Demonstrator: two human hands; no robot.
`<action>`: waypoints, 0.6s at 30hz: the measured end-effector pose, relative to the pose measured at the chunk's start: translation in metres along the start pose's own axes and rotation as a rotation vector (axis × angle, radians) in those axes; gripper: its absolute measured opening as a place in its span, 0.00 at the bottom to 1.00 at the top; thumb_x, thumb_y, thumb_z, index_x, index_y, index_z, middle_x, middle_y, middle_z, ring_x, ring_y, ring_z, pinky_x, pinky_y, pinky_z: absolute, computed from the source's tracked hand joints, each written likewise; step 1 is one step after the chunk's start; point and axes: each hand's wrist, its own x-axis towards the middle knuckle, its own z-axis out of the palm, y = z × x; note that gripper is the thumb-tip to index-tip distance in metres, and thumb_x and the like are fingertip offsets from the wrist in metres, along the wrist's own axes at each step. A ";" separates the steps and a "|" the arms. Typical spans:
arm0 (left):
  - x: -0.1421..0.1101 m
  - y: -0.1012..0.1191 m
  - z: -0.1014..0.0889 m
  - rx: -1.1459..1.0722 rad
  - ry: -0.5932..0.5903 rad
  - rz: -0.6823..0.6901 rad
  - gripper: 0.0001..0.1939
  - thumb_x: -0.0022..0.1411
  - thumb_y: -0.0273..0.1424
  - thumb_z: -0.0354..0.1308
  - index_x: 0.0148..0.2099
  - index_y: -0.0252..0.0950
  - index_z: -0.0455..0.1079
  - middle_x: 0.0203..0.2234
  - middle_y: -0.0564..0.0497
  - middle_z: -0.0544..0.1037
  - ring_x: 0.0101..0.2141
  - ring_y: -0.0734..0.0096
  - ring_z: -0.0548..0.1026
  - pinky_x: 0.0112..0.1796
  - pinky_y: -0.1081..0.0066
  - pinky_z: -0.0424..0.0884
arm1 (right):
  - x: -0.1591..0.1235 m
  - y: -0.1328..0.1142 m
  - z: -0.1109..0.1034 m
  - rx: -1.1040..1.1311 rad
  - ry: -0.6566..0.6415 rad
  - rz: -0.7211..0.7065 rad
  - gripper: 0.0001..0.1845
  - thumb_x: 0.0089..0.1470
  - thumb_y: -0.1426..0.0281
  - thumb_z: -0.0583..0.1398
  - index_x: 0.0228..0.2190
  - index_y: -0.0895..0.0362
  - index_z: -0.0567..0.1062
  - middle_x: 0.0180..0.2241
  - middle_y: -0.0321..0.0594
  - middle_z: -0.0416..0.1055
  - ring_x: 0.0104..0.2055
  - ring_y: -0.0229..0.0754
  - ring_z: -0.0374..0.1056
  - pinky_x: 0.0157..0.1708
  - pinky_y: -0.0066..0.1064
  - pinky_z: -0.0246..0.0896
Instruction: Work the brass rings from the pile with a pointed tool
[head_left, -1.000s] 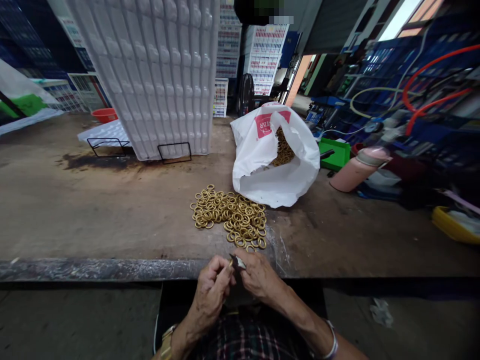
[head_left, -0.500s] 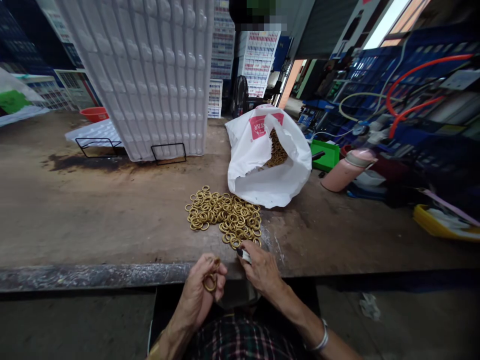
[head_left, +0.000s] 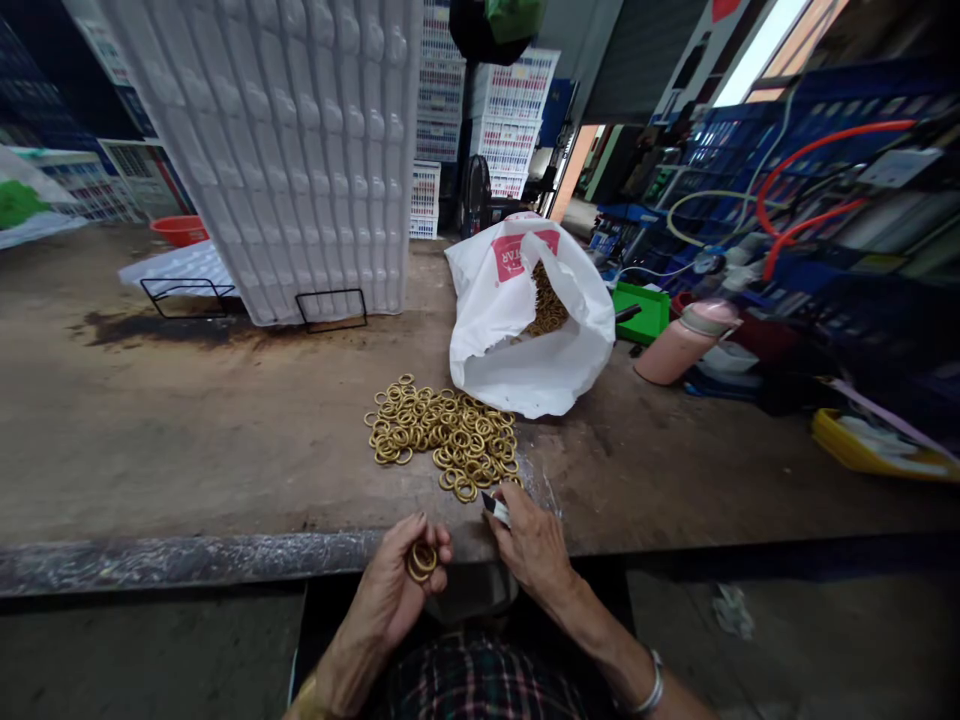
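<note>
A pile of several brass rings point(head_left: 442, 437) lies on the worn workbench point(head_left: 187, 440) in front of me. At the bench's near edge my left hand point(head_left: 397, 580) is curled, palm up, around a couple of brass rings point(head_left: 421, 560). My right hand point(head_left: 529, 545) rests on the bench edge just below the pile, pinching a small black-and-white tool point(head_left: 495, 508) whose tip points at the nearest rings. Behind the pile, an open white plastic bag point(head_left: 525, 320) with a red label holds many more rings.
A tall white moulded tray stack point(head_left: 300, 150) leans in black wire stands at the back left. A pink flask point(head_left: 686, 345) and green box point(head_left: 645, 312) lie right of the bag, a yellow tray point(head_left: 862, 450) farther right. Crates and hoses fill the background.
My hands have parted: the left dropped back with rings in its palm, and the right reached forward with the tool to the pile's near edge.
</note>
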 end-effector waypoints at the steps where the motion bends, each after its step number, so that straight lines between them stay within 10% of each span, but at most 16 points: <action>1: 0.001 -0.001 0.000 0.006 -0.009 0.004 0.14 0.50 0.36 0.62 0.25 0.32 0.64 0.23 0.51 0.70 0.22 0.77 0.67 0.18 0.79 0.57 | 0.000 0.001 0.000 0.008 0.004 0.001 0.06 0.51 0.73 0.53 0.33 0.55 0.66 0.31 0.38 0.71 0.31 0.40 0.67 0.27 0.29 0.49; 12: 0.003 -0.006 0.003 0.161 0.018 0.033 0.16 0.50 0.38 0.61 0.27 0.32 0.61 0.22 0.55 0.67 0.16 0.86 0.58 0.15 0.81 0.49 | 0.004 0.004 -0.007 -0.096 -0.080 0.070 0.09 0.53 0.76 0.50 0.33 0.56 0.68 0.32 0.40 0.72 0.29 0.39 0.66 0.26 0.29 0.45; 18: 0.004 -0.011 0.008 0.311 0.021 0.080 0.16 0.52 0.40 0.59 0.37 0.34 0.62 0.23 0.56 0.66 0.16 0.85 0.58 0.15 0.82 0.49 | 0.007 0.004 -0.015 0.366 -0.104 0.082 0.07 0.52 0.69 0.49 0.25 0.56 0.64 0.22 0.36 0.65 0.25 0.37 0.60 0.26 0.28 0.49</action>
